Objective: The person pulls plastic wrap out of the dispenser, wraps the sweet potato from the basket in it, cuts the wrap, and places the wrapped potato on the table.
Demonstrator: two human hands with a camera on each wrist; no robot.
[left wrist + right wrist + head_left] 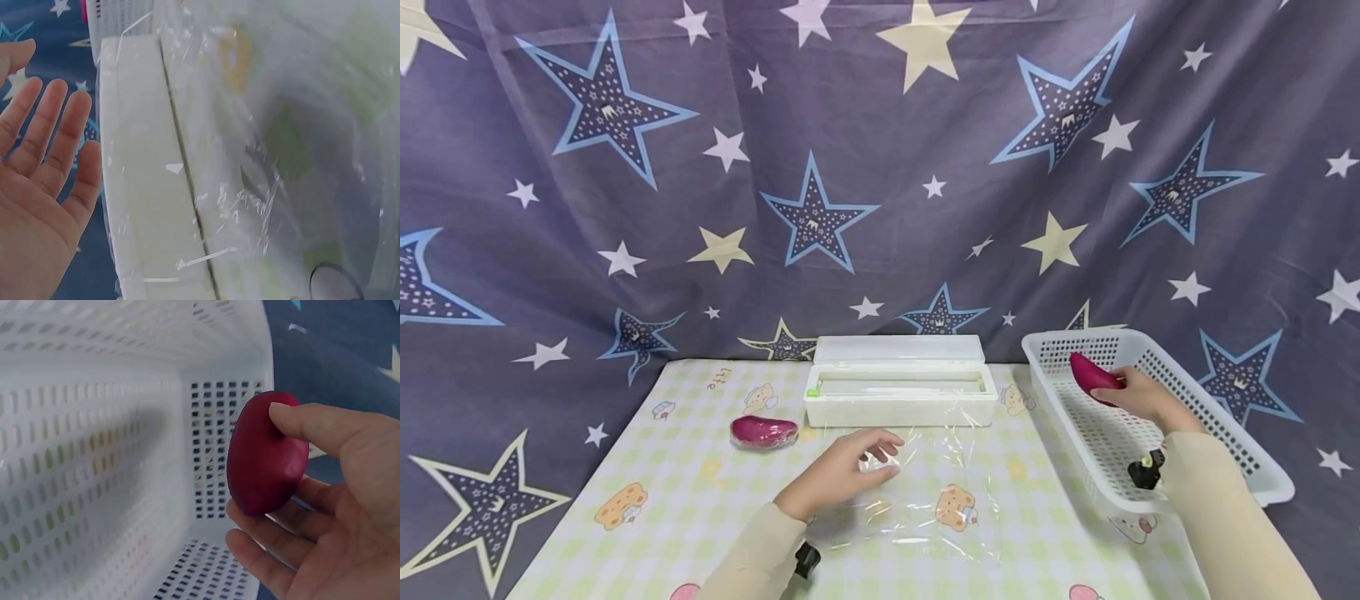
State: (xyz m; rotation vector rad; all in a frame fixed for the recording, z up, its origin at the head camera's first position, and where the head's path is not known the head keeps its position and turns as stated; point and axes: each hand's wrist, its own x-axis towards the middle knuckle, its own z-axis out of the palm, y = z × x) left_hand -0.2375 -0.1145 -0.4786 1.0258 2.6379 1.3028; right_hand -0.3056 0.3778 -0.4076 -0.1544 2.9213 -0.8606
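Observation:
A smooth dark-red, oblong sweet potato (pixel 265 456) is pinched between the thumb and fingers of my right hand (pixel 1138 396), over the white perforated basket (pixel 1221 421). My left hand (pixel 846 471) hovers over a sheet of clear plastic wrap (pixel 917 500), its fingers relaxed and holding nothing. From a white wrap dispenser box (pixel 898 411) with its lid raised, the sheet runs out across the tabletop. Left of the box lies a second dark-red sweet potato (pixel 764 432), covered in shiny clear film.
A checked tablecloth (pixel 670 467) with cartoon prints covers the table. Behind it hangs a dark curtain (pixel 865 125) patterned with stars. The basket stands at the table's right side, and a green piece (pixel 813 392) sits at the left end of the dispenser.

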